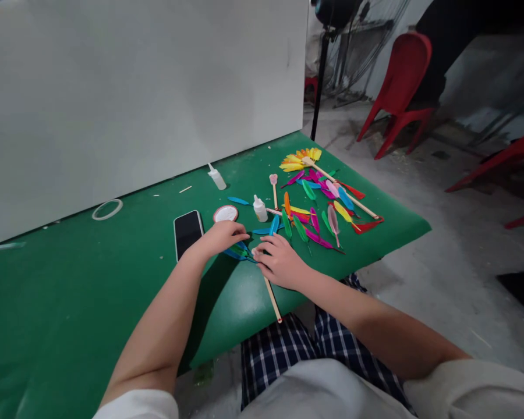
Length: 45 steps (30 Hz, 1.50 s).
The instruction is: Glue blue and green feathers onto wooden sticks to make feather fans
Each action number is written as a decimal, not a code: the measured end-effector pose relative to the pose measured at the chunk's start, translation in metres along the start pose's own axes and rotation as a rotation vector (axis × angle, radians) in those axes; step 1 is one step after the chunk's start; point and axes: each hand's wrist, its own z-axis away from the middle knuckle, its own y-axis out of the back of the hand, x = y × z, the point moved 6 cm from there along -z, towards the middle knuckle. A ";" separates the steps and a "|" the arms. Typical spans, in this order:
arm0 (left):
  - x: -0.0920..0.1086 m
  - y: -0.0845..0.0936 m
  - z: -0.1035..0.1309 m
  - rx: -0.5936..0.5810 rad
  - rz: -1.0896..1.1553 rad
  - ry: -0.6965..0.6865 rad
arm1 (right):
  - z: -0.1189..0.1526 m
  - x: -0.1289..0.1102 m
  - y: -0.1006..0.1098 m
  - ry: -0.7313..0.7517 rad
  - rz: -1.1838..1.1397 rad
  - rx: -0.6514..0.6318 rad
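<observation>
My left hand (pixel 226 237) is just above a small cluster of blue and green feathers (pixel 237 251), its fingertips drawn together; whatever they hold is hidden. My right hand (pixel 283 263) closes around the pale head of a feather fan, and its wooden stick handle (pixel 273 299) slants down toward the table edge. The feather cluster spreads left from that head. A blue feather (pixel 274 224) stands up just behind my right fingers. Near my left hand is a round white lid-like disc with a red rim (pixel 226 213). A white glue bottle (pixel 259 208) stands beyond both hands.
Loose colored feathers (pixel 300 231) lie to the right. Past them is a yellow feather fan (pixel 300 159) with a red tassel (pixel 369 225). A phone (pixel 188 234), second glue bottle (pixel 217 177), tape ring (pixel 107 209) and small paddle stick (pixel 274 189) are on the green table (pixel 126 291).
</observation>
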 end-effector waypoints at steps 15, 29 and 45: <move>-0.002 -0.005 0.003 -0.087 -0.001 -0.132 | 0.004 0.004 0.029 -0.085 -0.044 0.212; 0.018 -0.007 0.008 -0.104 0.086 -0.208 | 0.016 0.048 0.045 -0.766 0.427 -0.267; -0.013 0.035 0.030 0.065 0.148 0.039 | 0.004 0.048 0.041 -0.697 0.639 -0.366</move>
